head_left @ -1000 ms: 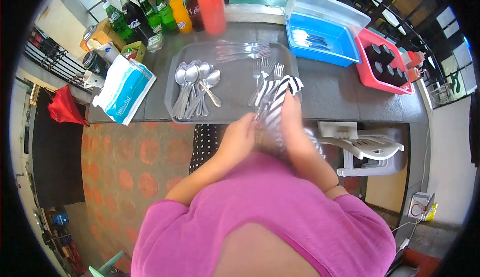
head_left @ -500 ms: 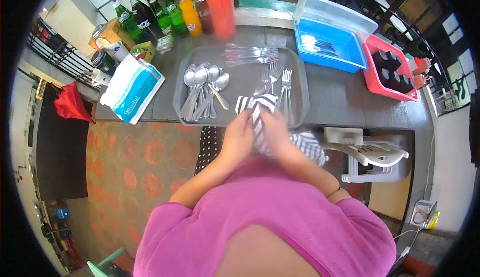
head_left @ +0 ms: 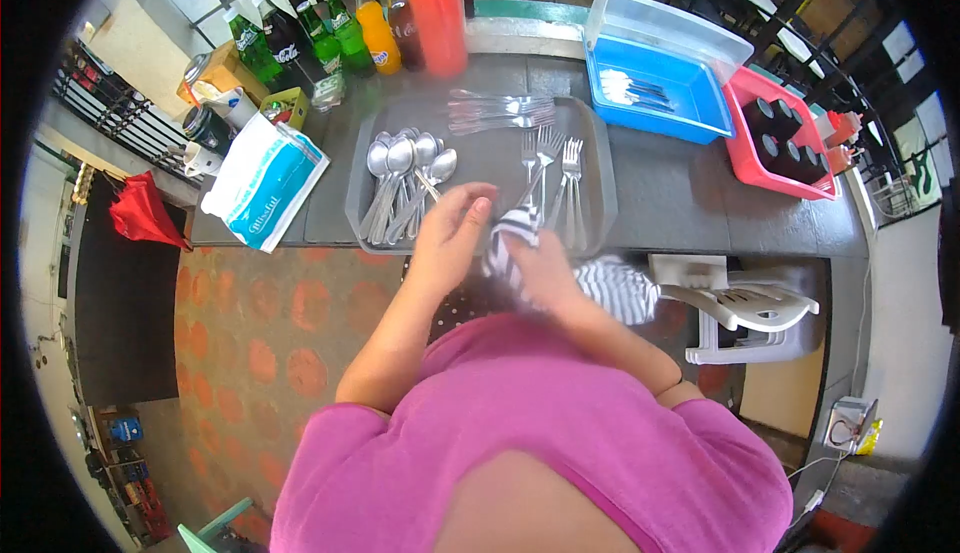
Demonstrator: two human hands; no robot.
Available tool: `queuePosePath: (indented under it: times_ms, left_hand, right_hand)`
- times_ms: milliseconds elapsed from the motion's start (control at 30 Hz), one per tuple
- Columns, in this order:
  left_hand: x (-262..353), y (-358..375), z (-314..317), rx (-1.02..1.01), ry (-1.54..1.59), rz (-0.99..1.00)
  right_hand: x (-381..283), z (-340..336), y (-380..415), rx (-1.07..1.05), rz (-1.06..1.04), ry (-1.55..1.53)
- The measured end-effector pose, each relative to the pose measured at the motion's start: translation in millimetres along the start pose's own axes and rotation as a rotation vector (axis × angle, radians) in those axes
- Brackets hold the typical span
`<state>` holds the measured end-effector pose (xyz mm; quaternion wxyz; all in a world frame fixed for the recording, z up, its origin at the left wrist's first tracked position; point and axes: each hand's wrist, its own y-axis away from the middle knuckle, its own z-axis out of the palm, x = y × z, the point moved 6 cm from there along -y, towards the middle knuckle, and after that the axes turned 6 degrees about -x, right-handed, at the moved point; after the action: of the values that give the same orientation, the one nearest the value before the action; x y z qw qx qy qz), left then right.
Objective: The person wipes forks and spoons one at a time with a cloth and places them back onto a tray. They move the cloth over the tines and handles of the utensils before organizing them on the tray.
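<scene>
My right hand (head_left: 543,271) is closed around a black-and-white striped cloth (head_left: 618,291) at the front edge of the grey tray (head_left: 480,168). Part of the cloth hangs to the right. My left hand (head_left: 452,233) is lifted off the cloth, loosely curled with the thumb apart, and nothing shows in it. It hovers by the spoons (head_left: 400,158), covering the end of one handle. Several forks (head_left: 570,168) lie on the tray's right side, beyond the cloth. Another group of forks (head_left: 500,110) lies sideways at the back.
A blue box (head_left: 655,98) with a clear lid and cutlery inside stands back right, beside a pink basket (head_left: 775,143) of dark containers. Bottles (head_left: 345,38), an orange-red straw container (head_left: 435,18) and a Blissful pack (head_left: 265,183) stand left. White plastic chairs (head_left: 740,303) sit below right.
My left hand has let go of the cloth and moved up and left towards the spoons. My right hand keeps the cloth, now slightly lower. The forks near the cloth show more clearly.
</scene>
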<state>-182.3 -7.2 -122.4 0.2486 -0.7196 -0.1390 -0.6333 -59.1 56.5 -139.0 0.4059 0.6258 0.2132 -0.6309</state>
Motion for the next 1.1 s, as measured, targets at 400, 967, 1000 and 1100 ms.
queuePosePath:
  times_ms: [400, 967, 1000, 1100]
  left_hand:
    - [2, -15, 9, 0.085, 0.342, -0.044]
    - [-69, 5, 44, -0.048, 0.525, -0.363]
    - [-69, 4, 45, -0.052, 0.523, -0.364]
    - [-54, -6, 44, 0.0, 0.492, -0.317]
  right_hand:
    - [-25, 9, 17, -0.04, 0.027, 0.303]
    - [40, -23, 4, -0.002, 0.004, -0.117]
    - [39, -20, 4, 0.033, -0.033, -0.161]
    - [39, -27, 2, 0.054, -0.052, 0.063]
